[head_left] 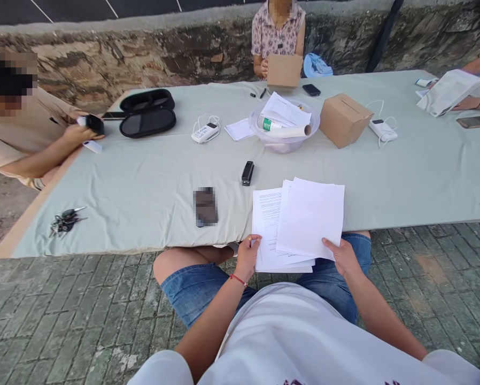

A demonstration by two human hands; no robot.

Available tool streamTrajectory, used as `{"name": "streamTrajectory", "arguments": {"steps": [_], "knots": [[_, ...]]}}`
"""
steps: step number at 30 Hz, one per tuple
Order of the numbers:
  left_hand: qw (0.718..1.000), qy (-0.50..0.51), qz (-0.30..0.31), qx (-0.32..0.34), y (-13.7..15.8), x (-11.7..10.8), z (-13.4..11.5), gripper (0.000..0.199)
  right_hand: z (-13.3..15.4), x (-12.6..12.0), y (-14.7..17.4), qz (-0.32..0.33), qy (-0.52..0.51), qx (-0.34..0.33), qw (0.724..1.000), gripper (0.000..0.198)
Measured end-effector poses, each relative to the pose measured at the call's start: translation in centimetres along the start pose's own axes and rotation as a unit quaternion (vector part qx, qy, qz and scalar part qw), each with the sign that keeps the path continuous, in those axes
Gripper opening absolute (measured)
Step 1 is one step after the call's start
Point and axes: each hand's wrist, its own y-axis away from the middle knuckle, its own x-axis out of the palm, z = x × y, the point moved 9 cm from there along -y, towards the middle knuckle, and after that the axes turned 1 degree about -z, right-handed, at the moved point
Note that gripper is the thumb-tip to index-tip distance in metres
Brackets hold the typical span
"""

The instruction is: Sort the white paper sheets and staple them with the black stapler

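Note:
Printed sheets of paper (269, 208) lie partly over the table's near edge, and my left hand (248, 255) pinches their left side. My right hand (342, 255) grips the lower right corner of blank-faced sheets (312, 214), thumb on top, fingers hidden beneath. These sheets overlap the printed ones and are fanned slightly to the right. A black stapler (247, 173) lies on the cloth beyond the papers, apart from both hands. To the left of the papers is a dark, blurred-out object (206, 207), perhaps a phone.
The cloth-covered table (144, 187) bears keys (67, 220), a black case (147, 122), a white power bank (206, 132), a plastic basin (286, 143) with papers and a roll, and a cardboard box (344, 122). People sit at the left (19, 133), far side (278, 32) and right.

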Motion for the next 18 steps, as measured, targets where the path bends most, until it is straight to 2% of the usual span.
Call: {"name": "streamTrajectory", "arguments": {"steps": [3,6,11,14,18], "knots": [[0.999,0.042,0.016,-0.004,0.2,0.6,-0.1,0.031,-0.2,1.3,0.6,0.021,0.005,0.002,1.000,0.041],[1.000,0.016,0.017,-0.004,0.4,0.7,-0.3,0.033,-0.7,1.9,1.2,0.033,0.013,0.002,0.999,0.040],[1.000,-0.022,0.003,0.011,0.2,0.2,-0.2,0.019,-0.9,0.1,0.8,-0.006,0.046,-0.006,0.999,0.043],[0.999,-0.035,-0.009,0.005,-0.1,-0.1,0.2,0.013,-0.4,-1.4,0.1,-0.033,0.021,-0.003,0.999,0.041],[0.999,0.011,-0.015,-0.039,-0.1,0.0,1.0,0.018,0.0,-0.6,0.0,0.000,-0.029,0.040,0.999,0.037]]}}
